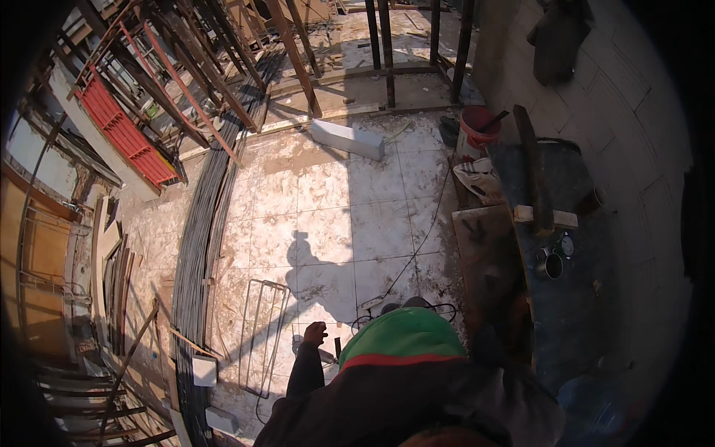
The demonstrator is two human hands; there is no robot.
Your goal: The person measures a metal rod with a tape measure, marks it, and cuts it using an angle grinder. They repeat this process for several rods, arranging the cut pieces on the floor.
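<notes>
"Underfoot, what takes up the most room?"

"Pale, stained tiled floor [324,186], with the wearer's shadow cast on it. Next comes a long bundle of thin metal rods [199,246], running away along the floor's left side."

"And on the right?"

"A dark-topped bench [570,320], near the wall."

"Anything else big?"

"Yes, 1 ribbed red panel [123,128], tilted, at the upper left beyond the rods. Then a bent-rod frame [277,339] of slim bars, between the bundle and the left hand. It's just beside the hand, with a gap showing; I can't tell if it lies quite flat."

"Smaller things?"

"A dark timber [530,164] crosses a shorter, paler piece of wood [564,217] on the bench. Near the floor's far edge is 1 long pale block [347,139]. A red bucket [471,140] stands by the bench's far end, and 2 shorter blocks [204,371] are at the lower left, by the rods. On the bench is 1 metal cup [550,265]."

"And the hands?"

"The left hand [315,334] is loosely curled at the end of a dark sleeve; I can't tell whether it grips anything. The right is out of sight, so I can't tell its state."
</notes>
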